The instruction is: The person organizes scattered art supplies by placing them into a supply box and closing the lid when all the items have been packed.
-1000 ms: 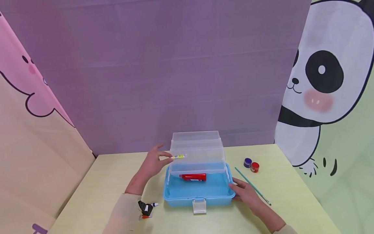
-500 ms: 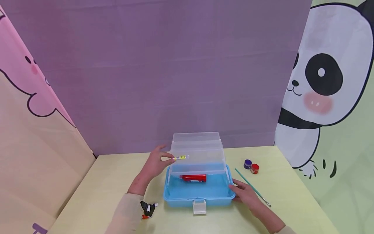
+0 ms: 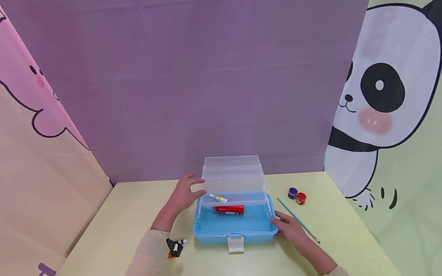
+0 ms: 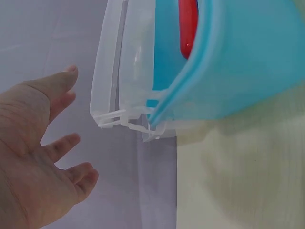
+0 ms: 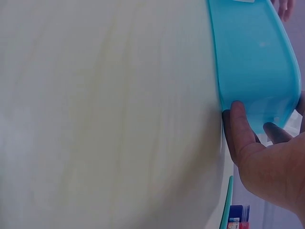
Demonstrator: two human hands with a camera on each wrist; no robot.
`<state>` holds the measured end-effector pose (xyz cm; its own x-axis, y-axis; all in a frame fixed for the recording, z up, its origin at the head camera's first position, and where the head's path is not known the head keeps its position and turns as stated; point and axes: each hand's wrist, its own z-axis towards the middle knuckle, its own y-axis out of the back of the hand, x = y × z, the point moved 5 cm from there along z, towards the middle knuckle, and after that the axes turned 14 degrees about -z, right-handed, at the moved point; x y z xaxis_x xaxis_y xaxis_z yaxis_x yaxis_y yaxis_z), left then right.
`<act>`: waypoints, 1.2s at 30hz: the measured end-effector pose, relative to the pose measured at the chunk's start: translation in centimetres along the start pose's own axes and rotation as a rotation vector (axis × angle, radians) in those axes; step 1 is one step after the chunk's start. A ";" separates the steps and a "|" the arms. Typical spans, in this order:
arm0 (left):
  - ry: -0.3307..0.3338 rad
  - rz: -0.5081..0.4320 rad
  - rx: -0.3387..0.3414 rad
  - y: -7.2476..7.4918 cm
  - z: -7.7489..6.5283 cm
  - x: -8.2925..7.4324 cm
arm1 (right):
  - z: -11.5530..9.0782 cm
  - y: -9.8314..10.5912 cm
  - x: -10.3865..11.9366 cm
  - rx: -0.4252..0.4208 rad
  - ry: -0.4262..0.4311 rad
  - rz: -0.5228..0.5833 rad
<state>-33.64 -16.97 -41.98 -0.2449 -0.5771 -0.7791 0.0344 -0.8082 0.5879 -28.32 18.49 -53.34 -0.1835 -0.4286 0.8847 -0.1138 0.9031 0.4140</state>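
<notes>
A small yellow-and-white paint tube (image 3: pixel 218 198) lies tilted, overlapping the clear tray part of the blue toolbox (image 3: pixel 238 238) in the head view. Just left of the box's raised clear lid (image 3: pixel 232 172), my left hand (image 3: pixel 186 193) holds nothing, thumb and fingers apart. The left wrist view shows this left hand (image 4: pixel 43 152) beside the lid's hinge arms. My right hand (image 3: pixel 290 230) grips the box's right side, its thumb at the rim. Seen from the right wrist, fingertips of the right hand (image 5: pixel 267 152) lie against the blue wall. A red bottle (image 3: pixel 228 209) lies inside the box.
A purple paint jar (image 3: pixel 292 193) and a red paint jar (image 3: pixel 301 198) stand right of the box, near a teal paintbrush (image 3: pixel 298 220). By my left sleeve, a black device (image 3: pixel 175 247) partly covers small tubes on the table (image 3: pixel 200 264). A purple backdrop (image 3: pixel 221 96) rises behind.
The left hand moved slightly right with the yellow-and-white tube, then let go of it. The tube now lies lower, above the red bottle in view. The right hand has stayed on the box.
</notes>
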 end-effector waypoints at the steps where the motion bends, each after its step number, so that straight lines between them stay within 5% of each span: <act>1: 0.005 0.006 -0.003 0.1 -0.1 0.1 | 0.0 0.0 0.0 0.001 -0.002 0.001; 16: 0.051 0.039 0.026 1.0 -0.8 1.1 | -0.1 0.2 -0.2 -0.002 -0.008 0.017; 36: 0.055 0.006 0.029 2.8 -4.2 4.3 | -0.3 -0.1 0.2 0.016 0.023 -0.018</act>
<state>-30.49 -22.26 -44.60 -0.1908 -0.5880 -0.7860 0.0079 -0.8016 0.5978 -28.06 18.36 -53.15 -0.1592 -0.4437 0.8819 -0.1323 0.8948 0.4263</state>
